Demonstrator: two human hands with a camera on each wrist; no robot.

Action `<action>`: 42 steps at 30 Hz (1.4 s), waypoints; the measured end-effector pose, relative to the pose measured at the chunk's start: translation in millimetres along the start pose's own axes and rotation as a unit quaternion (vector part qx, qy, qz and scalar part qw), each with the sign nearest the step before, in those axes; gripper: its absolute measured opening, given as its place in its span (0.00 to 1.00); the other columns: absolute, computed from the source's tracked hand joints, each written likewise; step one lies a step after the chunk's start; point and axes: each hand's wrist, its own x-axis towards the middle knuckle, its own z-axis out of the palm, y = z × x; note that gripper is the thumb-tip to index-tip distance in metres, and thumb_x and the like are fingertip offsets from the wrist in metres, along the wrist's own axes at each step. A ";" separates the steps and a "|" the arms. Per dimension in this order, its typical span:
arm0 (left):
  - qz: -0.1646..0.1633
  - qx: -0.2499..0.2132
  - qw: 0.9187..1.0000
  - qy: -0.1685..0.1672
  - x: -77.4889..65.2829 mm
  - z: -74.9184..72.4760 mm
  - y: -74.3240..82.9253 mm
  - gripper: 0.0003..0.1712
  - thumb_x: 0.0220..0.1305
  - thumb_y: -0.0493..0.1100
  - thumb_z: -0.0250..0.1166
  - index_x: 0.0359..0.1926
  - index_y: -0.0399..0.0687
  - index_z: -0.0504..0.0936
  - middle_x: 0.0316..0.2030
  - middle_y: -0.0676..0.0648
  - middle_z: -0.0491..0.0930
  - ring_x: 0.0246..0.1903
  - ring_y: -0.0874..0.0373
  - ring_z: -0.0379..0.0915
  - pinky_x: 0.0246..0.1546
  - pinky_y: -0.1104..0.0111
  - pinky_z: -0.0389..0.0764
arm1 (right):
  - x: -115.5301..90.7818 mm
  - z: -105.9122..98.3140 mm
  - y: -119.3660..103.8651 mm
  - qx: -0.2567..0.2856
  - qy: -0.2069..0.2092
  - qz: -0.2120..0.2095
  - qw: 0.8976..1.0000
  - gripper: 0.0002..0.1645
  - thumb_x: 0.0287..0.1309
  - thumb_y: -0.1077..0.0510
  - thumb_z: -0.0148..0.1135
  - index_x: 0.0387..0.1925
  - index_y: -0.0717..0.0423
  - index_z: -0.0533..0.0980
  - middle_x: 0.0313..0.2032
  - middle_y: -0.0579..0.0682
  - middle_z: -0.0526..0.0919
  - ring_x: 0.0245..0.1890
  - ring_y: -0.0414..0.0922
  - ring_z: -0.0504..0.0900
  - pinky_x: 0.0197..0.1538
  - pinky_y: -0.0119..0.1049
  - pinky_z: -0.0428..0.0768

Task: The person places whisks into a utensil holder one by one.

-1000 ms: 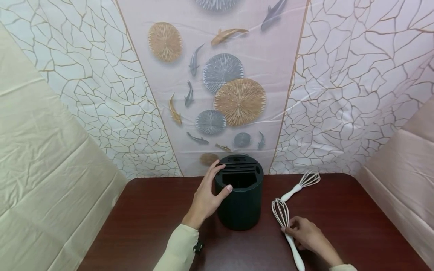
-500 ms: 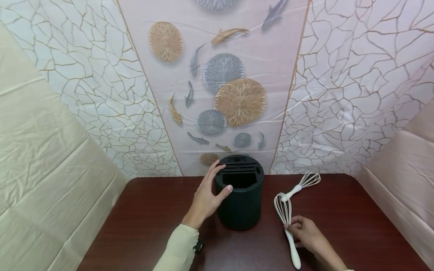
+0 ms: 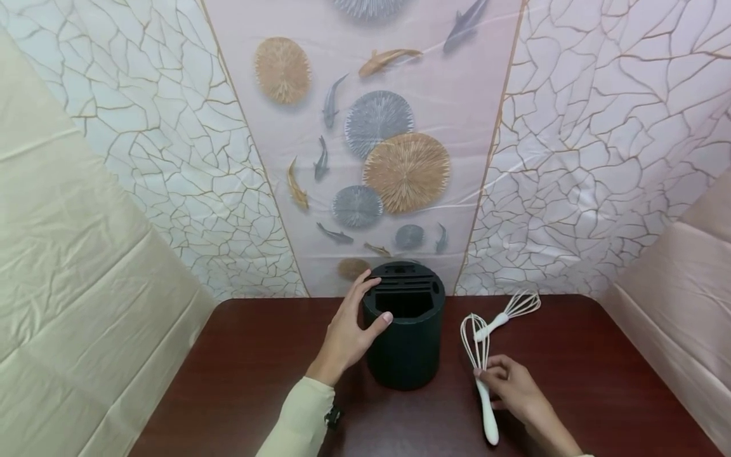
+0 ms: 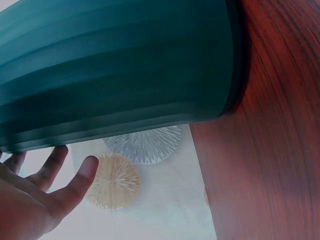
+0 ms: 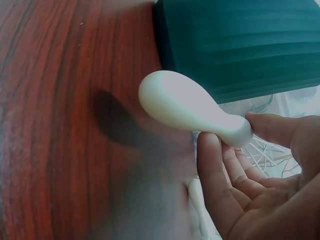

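A dark green utensil holder (image 3: 404, 355) with a slotted top stands upright on the table. My left hand (image 3: 347, 333) rests on its left side, fingers spread, with thumb and fingertips at the top rim. In the left wrist view, the fingers (image 4: 75, 182) lie beside the holder's ribbed wall (image 4: 125, 75). To the right of the holder, my right hand (image 3: 514, 386) pinches a white whisk (image 3: 487, 409) between thumb and fingers where the wires meet the handle. Its wire head points away from me. Close to the right wrist camera, the handle (image 5: 175, 100) hangs above the table, over its shadow.
Behind the held whisk, a second white whisk (image 3: 498, 322) lies on the table, and the held wires overlap its handle in the head view. The dark red wooden table (image 3: 257, 374) ends at a patterned cloth backdrop (image 3: 365, 158). Beige cloth (image 3: 85, 266) hangs at the left.
My right hand has moved the whisk slightly away from me, its handle end swinging a little left. The left hand and the holder stay in place.
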 end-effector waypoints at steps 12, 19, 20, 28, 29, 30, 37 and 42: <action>-0.005 0.004 1.000 -0.001 1.3 -1.2 0.9 0.39 0.71 0.68 0.64 0.79 0.80 0.62 0.83 0.67 0.48 0.80 0.50 0.54 0.61 0.19 0.55 | -4.8 -1.9 -14.8 0.011 0.009 -0.002 1.000 0.22 0.74 0.59 0.64 0.58 0.70 0.69 0.44 0.55 0.88 0.34 0.41 0.82 0.35 0.41 0.86; -0.003 0.004 1.000 0.001 2.7 -2.1 2.0 0.39 0.71 0.68 0.64 0.79 0.81 0.62 0.82 0.69 0.47 0.80 0.51 0.54 0.61 0.20 0.56 | -7.1 -4.8 -23.0 0.002 0.032 -0.023 0.999 0.25 0.74 0.60 0.63 0.62 0.72 0.67 0.43 0.55 0.87 0.35 0.38 0.81 0.36 0.41 0.87; -0.003 0.004 1.000 0.001 2.5 -2.1 1.9 0.39 0.71 0.68 0.64 0.79 0.81 0.62 0.82 0.69 0.47 0.80 0.51 0.54 0.62 0.20 0.56 | -7.5 -4.9 -24.1 0.000 0.035 -0.028 0.999 0.26 0.74 0.61 0.63 0.63 0.72 0.66 0.42 0.55 0.86 0.34 0.38 0.80 0.35 0.41 0.87; -0.002 0.003 1.000 0.001 2.4 -0.2 0.0 0.39 0.71 0.70 0.63 0.79 0.81 0.62 0.83 0.65 0.48 0.80 0.51 0.54 0.62 0.22 0.59 | -8.7 -5.2 -31.3 0.006 0.051 -0.049 0.997 0.36 0.73 0.66 0.62 0.73 0.73 0.57 0.39 0.54 0.84 0.31 0.36 0.82 0.35 0.40 0.88; -0.002 0.003 1.000 0.001 2.8 -0.1 -0.2 0.39 0.71 0.70 0.63 0.79 0.81 0.62 0.83 0.66 0.48 0.80 0.51 0.53 0.62 0.22 0.58 | -8.7 -5.1 -32.6 0.007 0.051 -0.050 0.997 0.37 0.73 0.66 0.62 0.74 0.73 0.56 0.39 0.54 0.84 0.31 0.37 0.83 0.36 0.40 0.88; -0.003 0.003 1.000 0.000 3.0 -0.1 -0.3 0.39 0.71 0.70 0.63 0.79 0.81 0.62 0.83 0.67 0.48 0.80 0.51 0.53 0.62 0.21 0.57 | -8.6 -5.0 -33.8 0.011 0.051 -0.051 0.997 0.38 0.73 0.67 0.61 0.74 0.73 0.55 0.39 0.55 0.84 0.31 0.37 0.83 0.36 0.40 0.88; -0.002 0.004 1.000 -0.001 2.9 -0.4 1.6 0.39 0.71 0.68 0.64 0.78 0.82 0.61 0.83 0.64 0.49 0.80 0.50 0.54 0.60 0.18 0.55 | -10.6 -4.1 -44.6 0.028 0.062 -0.072 0.995 0.36 0.73 0.68 0.61 0.73 0.72 0.56 0.40 0.55 0.84 0.31 0.35 0.84 0.35 0.42 0.89; 0.002 0.003 1.000 0.003 1.8 0.0 0.7 0.38 0.72 0.65 0.65 0.78 0.81 0.62 0.83 0.62 0.49 0.80 0.49 0.54 0.60 0.19 0.56 | -13.1 -4.3 -53.1 0.028 0.075 -0.097 0.992 0.34 0.74 0.66 0.60 0.72 0.72 0.57 0.39 0.55 0.84 0.32 0.32 0.84 0.34 0.41 0.88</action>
